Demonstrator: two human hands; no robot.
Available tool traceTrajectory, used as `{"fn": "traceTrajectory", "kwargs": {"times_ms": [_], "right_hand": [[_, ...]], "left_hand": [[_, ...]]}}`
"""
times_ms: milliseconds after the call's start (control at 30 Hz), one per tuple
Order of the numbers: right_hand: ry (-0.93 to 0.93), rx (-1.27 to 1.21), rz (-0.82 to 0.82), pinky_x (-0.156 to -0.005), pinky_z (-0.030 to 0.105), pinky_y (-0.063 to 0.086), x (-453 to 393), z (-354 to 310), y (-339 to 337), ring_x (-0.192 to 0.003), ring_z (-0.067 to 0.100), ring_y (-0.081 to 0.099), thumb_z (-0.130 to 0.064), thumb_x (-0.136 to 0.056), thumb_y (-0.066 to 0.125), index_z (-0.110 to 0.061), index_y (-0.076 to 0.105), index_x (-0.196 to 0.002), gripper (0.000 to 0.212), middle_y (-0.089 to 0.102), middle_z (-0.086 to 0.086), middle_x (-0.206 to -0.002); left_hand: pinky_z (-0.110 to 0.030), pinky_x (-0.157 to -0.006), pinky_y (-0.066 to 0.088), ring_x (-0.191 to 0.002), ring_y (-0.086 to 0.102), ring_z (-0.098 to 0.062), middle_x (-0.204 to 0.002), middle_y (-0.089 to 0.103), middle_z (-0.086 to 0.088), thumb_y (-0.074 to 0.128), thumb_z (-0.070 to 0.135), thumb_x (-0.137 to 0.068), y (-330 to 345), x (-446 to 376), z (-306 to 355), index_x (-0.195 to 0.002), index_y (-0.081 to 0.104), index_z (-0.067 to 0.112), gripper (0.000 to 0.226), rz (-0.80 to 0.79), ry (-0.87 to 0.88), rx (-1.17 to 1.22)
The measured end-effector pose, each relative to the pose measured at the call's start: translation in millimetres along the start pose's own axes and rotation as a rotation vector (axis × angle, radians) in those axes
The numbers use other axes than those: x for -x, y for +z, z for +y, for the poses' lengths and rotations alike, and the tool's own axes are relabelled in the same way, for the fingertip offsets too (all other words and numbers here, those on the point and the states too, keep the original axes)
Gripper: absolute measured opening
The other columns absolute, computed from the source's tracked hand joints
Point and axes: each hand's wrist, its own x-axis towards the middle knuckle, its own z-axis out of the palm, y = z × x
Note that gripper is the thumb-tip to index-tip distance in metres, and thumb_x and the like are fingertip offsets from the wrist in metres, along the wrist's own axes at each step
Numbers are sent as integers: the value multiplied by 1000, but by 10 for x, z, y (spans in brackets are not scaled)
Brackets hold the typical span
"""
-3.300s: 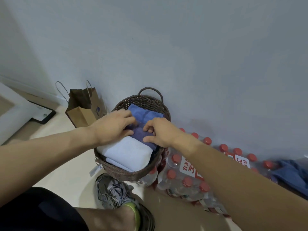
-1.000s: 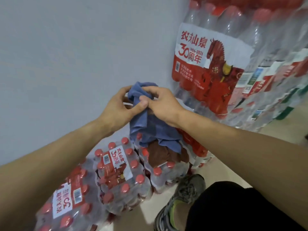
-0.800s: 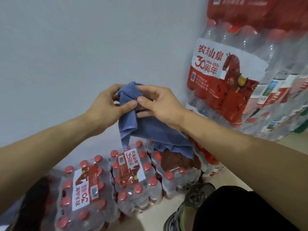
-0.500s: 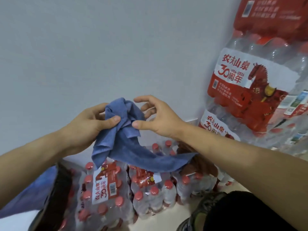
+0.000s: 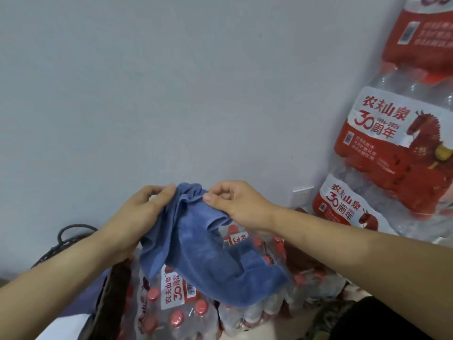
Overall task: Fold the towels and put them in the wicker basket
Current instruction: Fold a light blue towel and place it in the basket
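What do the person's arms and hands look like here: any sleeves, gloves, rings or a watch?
Both forearms are bare to the frame edge, with no sleeve in sight. The left hand and the right hand wear no gloves, and no ring, watch or wristband shows on either. Fingernails look short and unpainted.

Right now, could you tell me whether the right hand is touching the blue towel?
Touching. The head view shows the right hand pinching the bunched top edge of the blue towel between thumb and fingers, with the left hand holding the edge beside it.
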Motion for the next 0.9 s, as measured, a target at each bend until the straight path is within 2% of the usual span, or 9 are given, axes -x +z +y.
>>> {"fn": "traceTrajectory", "kwargs": {"times_ms": [67,167,300,400,533,633,700,767,900], "right_hand": [[13,-103,-19,-67,25,55,-17,-48,62,-70,12,65,-21,-97,60,-8,65,-97,15,69,5,-82],[5,-124,-34,-69,23,54,-42,-114,134,-75,11,64,-25,-99,56,-1,66,-103,26,68,5,-86],[4,-155,12,-63,22,53,-82,-182,164,-69,11,64,-25,-97,60,-7,67,-91,20,69,2,-78],[35,-191,81,-62,28,52,-112,-233,105,-65,16,62,-27,-94,65,-11,65,-84,19,68,4,-71],[123,-130,-37,-76,38,53,-97,-257,40,-80,28,64,-53,-85,66,3,68,-97,57,68,19,-88],[125,-123,-140,-82,42,53,-90,-248,-19,-85,29,64,-66,-72,67,7,65,-104,80,68,22,-96],[76,-116,-233,-84,42,55,-89,-244,-89,-89,26,66,-63,-67,74,-2,70,-103,70,71,19,-99],[62,-98,-343,-79,32,55,-81,-241,-160,-93,20,69,-43,-68,86,-18,73,-101,43,73,7,-101],[113,64,-433,-83,32,55,-115,-183,-260,-102,23,69,-15,-78,80,-18,73,-108,31,73,7,-110]], "left_hand": [[-20,-68,53,-87,69,2,-108,66,17,64,66,-73,-115,17,34,-121,55,43,54,-121,111,-138],[-24,-78,59,-99,68,-4,-113,65,20,76,46,-75,-154,21,5,-124,54,43,54,-302,302,-285],[-19,-82,55,-98,68,-4,-104,73,13,65,36,-87,-174,-53,-13,-110,68,29,24,-246,440,-308],[-25,-80,54,-89,69,-4,-93,74,14,55,41,-93,-273,-120,-50,-98,74,27,23,-243,458,-500],[-12,-74,50,-85,68,3,-90,75,18,52,37,-95,-349,-156,-66,-92,74,31,23,-236,468,-418],[-35,-85,56,-90,72,-18,-92,77,0,49,32,-97,-420,-209,-46,-99,74,17,29,-174,399,-254],[-51,-85,56,-87,70,-34,-89,75,-12,50,21,-100,-430,-219,-45,-95,72,10,25,-116,361,-186],[-48,-74,57,-78,70,-31,-82,74,-12,53,21,-100,-410,-212,-30,-88,71,13,23,-68,348,-183],[-39,-68,54,-69,67,-24,-77,72,-11,54,30,-98,-394,-191,33,-81,69,12,29,-42,333,-248]]}}
